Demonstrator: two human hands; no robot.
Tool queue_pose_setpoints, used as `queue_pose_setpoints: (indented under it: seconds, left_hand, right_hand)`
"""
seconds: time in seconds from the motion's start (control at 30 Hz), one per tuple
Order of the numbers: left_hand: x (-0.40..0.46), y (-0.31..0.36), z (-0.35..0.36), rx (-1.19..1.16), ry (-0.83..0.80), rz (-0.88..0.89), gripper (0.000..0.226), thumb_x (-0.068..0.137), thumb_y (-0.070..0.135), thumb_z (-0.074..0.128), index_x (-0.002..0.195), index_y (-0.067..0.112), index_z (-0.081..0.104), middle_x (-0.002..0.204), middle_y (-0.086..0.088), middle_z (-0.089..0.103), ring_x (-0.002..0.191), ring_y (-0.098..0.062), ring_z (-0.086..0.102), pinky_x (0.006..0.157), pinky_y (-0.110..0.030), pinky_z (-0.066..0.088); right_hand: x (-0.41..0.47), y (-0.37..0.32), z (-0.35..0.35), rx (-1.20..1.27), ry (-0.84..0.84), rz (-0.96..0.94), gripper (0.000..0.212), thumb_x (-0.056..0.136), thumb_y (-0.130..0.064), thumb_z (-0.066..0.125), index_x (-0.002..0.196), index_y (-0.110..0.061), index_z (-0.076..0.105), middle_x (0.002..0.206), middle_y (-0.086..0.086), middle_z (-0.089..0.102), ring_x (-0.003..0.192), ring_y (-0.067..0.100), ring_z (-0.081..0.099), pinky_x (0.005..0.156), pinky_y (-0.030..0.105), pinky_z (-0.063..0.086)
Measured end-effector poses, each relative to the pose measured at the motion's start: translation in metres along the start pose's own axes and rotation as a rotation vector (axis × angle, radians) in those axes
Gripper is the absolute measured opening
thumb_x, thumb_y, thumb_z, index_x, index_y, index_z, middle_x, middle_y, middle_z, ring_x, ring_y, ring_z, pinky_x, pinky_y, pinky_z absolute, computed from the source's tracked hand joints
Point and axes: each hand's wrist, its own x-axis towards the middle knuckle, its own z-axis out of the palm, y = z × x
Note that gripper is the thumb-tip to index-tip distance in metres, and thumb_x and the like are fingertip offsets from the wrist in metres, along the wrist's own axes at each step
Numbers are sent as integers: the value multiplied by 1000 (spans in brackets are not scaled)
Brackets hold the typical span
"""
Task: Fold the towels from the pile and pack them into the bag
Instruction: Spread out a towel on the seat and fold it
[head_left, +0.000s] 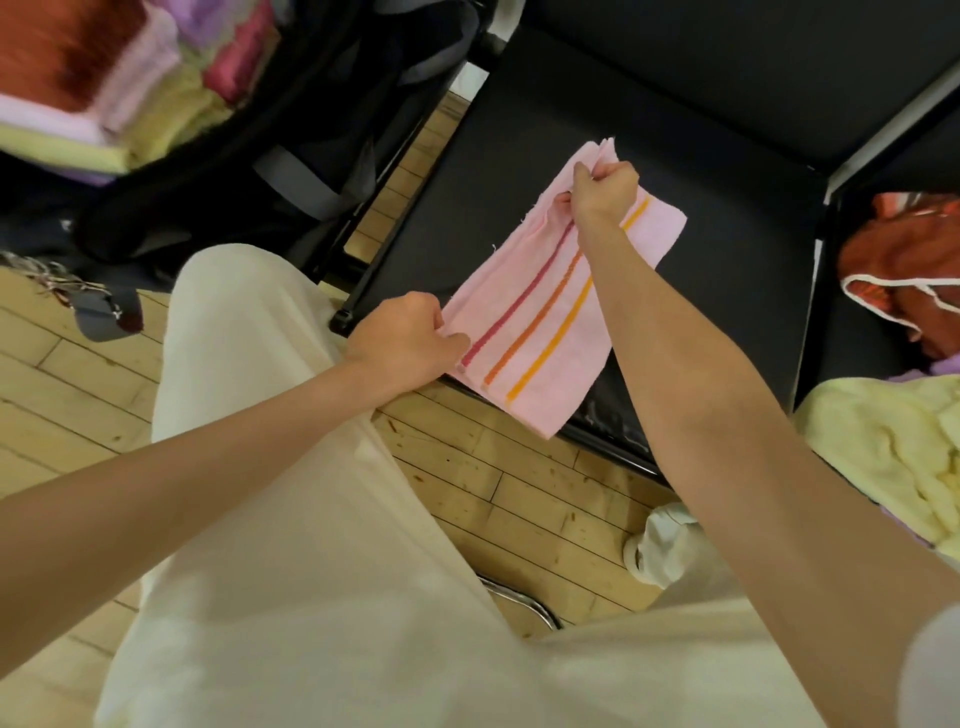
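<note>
A seated person in cream trousers (291, 519) folds a pink towel (561, 322) over the near edge of a black chair seat (727, 218), the wooden floor (47, 395) showing below. Nearest the camera, at about 8 o'clock from the towel's middle, the left hand (405, 343) has its fingers curled and pinches the towel's near corner, apparently to hold the stacked edges in line. Farther out, at about 12 o'clock, the right hand (605, 189) is clenched around the far corner, where several layers bunch together, so the cloth is stretched taut between the 2 hands. The towel lies slantwise with 3 stripes, red, orange and yellow, running along its length; its near end hangs just past the seat's edge. It looks already folded at least once, and the grip suggests another fold or a lift toward the bag comes next.

At 3 o'clock, on a neighbouring seat, the pile (893, 415) of unfolded towels waits: a pale yellow one nearest, a rust-red one with white trim beyond it. At 10 o'clock, well apart from the hands, the open dark bag (291, 104) already holds folded towels (104, 78) in red, pink, yellow and lilac, blurred in this view. The packing appears well under way, with several towels still to go.
</note>
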Motion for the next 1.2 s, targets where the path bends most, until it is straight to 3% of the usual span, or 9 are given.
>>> queue_pose_setpoints:
  seconds: [0.13,0.23,0.4,0.5,0.63,0.83,1.0,1.1,1.2]
  left_hand:
    - [-2,-6,4,300,97,42,23,89,35,58,86,14,50,75,1,55,70,-20,57,57,-30,43]
    - [-3,-9,5,414,170,127,25,88,28,62,100,9,51,98,-10,57,87,-25,57,69,-35,50]
    - [-2,-8,8,382,168,418,32,87,16,63,118,10,54,118,-8,52,108,-23,51,90,-37,49]
    - [-1,-6,11,412,55,618,22,89,15,59,110,11,61,110,-3,60,100,-20,56,87,-37,51]
    - [-3,-5,15,459,-76,651,24,90,16,55,112,11,61,112,-2,62,101,-19,59,88,-34,50]
    - [-10,-8,18,534,-147,638,48,76,9,59,124,10,53,123,-4,55,111,-23,54,90,-36,48]
    - [-14,-4,21,658,-64,675,45,76,32,69,115,15,54,112,0,55,99,-20,55,79,-36,50]
    - [-11,2,24,761,31,718,46,76,44,70,109,15,56,102,-1,58,90,-20,58,78,-35,49]
    - [-9,8,27,660,71,800,20,79,22,68,94,11,61,86,-3,62,75,-21,60,68,-31,45]
  right_hand:
    - [-20,1,-9,-43,-53,-2,31,96,-14,50,66,-18,42,93,5,64,82,21,67,79,27,55]
    - [-52,13,-25,-63,-132,-61,13,94,-11,52,83,-17,49,90,3,59,89,21,66,80,30,56]
    - [-127,46,-86,-248,-314,-502,5,89,-11,59,91,-13,55,94,1,58,80,8,55,71,16,48]
    - [-166,66,-125,-412,-439,-807,15,81,-20,67,86,-13,55,95,-3,53,81,11,53,67,24,46]
    - [-192,91,-145,-664,-499,-1031,41,65,-30,84,91,-11,58,112,7,56,96,19,49,77,29,44]
    - [-197,111,-137,-767,-380,-1126,46,52,-14,86,91,-8,63,113,17,60,105,24,40,83,33,48]
    - [-198,103,-142,-660,-443,-1002,18,85,-11,65,102,-7,60,109,11,63,98,29,59,85,37,51]
    - [-198,91,-161,-539,-575,-732,15,101,-25,42,105,-11,46,88,3,60,71,21,53,62,37,47]
    - [-197,86,-179,-478,-597,-637,11,102,-26,38,100,-15,36,66,3,50,53,19,44,49,34,35]
